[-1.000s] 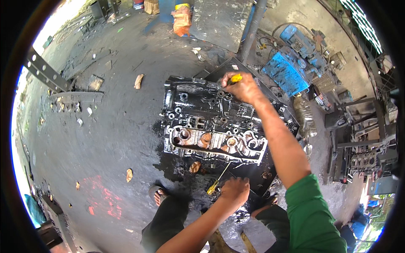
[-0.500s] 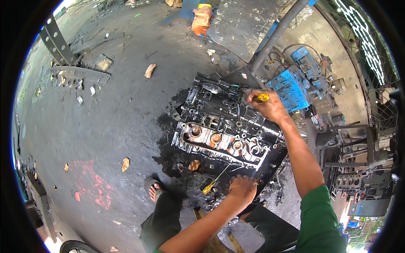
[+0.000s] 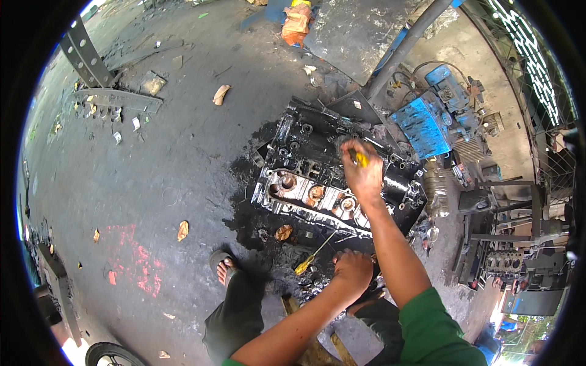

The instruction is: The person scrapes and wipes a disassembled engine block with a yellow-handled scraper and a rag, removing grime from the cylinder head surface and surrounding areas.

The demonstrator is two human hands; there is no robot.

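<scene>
A greasy, wet black engine part, seemingly a cylinder head (image 3: 314, 196), lies on the ground in front of me, with a pale metal face and round openings. Over its right half, my right hand (image 3: 365, 174) is closed around a yellow-handled tool (image 3: 360, 160); motion blurs the tool's working end. My left hand (image 3: 354, 268) is curled closed by the near edge of the part, and what its fingers hold, if anything, is hidden. Just left of that hand lies a screwdriver (image 3: 304, 265) with a yellow handle, its shaft pointing at the part.
Dark liquid (image 3: 244, 213) stains the ground around the part. A blue machine (image 3: 422, 125) stands beyond it at the right, near a slanted metal post (image 3: 408, 49). My sandaled foot (image 3: 222, 266) is at the near left. Dry leaves (image 3: 183, 230) lie on the dark ground.
My right hand has moved left and nearer with the yellow-handled tool, over the middle of the engine part. My left hand stays almost in place. The view has shifted slightly.
</scene>
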